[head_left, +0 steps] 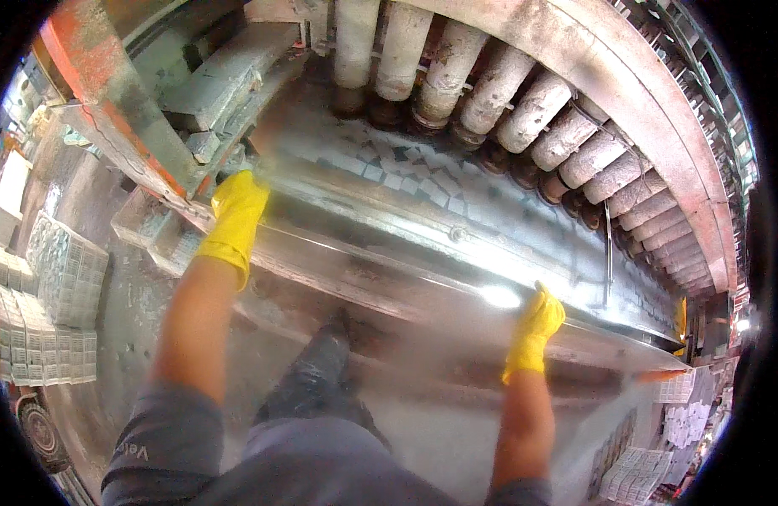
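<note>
the left hand (239, 202), in a yellow glove, is at the left part of the long metal edge (406, 221), just beside the orange beam (140, 148). its fingers look bent, but it is a bit blurry, so i cannot tell if it holds tight. the right hand (536, 327), in a yellow glove too, is well apart from it, further right along the same edge. it looks curled in, but i cannot tell if it grips or just leans there.

the long metal edge runs across in front of the person, along the near side of a big machine. behind it lie lots of small flat pieces (393, 175), and past them stands a row of thick round posts (448, 72).

i think the step now is to steady or handle this edge with two hands. the next move seems to call for a good hold on both sides, an even push or pull, and fingers well away from the posts.
</note>
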`<state>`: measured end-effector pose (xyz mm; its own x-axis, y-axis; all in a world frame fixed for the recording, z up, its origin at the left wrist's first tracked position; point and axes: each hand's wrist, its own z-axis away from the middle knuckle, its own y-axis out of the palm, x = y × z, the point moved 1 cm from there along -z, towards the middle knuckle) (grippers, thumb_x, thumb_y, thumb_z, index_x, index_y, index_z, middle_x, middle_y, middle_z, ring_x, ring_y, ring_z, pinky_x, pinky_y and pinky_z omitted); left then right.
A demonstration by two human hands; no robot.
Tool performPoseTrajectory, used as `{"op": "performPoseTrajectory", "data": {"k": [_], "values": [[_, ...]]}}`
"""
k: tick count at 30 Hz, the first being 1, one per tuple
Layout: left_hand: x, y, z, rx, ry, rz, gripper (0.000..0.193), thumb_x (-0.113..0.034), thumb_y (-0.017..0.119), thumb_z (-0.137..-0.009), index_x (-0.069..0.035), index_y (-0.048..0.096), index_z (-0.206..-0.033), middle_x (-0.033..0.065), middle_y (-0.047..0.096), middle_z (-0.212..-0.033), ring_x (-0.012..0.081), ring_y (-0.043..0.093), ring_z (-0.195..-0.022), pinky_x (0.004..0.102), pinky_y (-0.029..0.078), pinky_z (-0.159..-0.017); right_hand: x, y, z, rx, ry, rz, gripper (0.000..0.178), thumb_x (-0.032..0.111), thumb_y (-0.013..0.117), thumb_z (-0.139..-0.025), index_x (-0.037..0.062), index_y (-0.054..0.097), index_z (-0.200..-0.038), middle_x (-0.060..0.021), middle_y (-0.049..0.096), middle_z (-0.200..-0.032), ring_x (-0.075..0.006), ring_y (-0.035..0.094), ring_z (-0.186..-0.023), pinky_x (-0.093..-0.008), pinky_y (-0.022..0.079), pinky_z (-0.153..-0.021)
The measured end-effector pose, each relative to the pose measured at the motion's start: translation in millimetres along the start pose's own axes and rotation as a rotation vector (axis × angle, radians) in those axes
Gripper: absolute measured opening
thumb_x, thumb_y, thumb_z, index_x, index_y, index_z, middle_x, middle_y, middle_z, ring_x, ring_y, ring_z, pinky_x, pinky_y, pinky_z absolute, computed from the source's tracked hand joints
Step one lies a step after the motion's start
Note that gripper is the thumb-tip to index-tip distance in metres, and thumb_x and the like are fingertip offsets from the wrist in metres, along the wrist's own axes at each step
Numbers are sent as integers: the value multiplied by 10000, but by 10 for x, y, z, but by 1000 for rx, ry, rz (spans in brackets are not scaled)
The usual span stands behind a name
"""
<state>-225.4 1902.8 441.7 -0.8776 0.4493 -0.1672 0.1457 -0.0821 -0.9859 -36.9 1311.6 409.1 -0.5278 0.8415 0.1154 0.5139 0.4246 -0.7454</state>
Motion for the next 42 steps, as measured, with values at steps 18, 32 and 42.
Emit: {"op": "performPoseTrajectory", "data": {"k": [18,32,42], "values": [[9,85,4,-53,62,33,430,-474,724,-838,-108,743,-1064,175,742,-1054,377,701,-997,486,539,-854,-101,77,86,-24,-35,62,401,321,444,-1052,67,754,-1063,-123,749,-953,-345,670,-873,-470,492,-849],[-64,-21,79,-32,66,68,436,-476,715,-845,-104,732,-1073,178,742,-1041,387,698,-994,495,538,-849,-239,154,122,-2,8,61,394,311,442,-1058,70,753,-1066,-128,737,-913,-352,664,-846,-469,491,-832],[-51,11,129,-76,112,48,441,-478,720,-837,-110,733,-1079,164,745,-1063,379,696,-1013,487,535,-876,-161,2,23,11,-43,48,413,307,431,-1060,47,752,-1060,-140,737,-891,-351,671,-810,-463,504,-793]]}}
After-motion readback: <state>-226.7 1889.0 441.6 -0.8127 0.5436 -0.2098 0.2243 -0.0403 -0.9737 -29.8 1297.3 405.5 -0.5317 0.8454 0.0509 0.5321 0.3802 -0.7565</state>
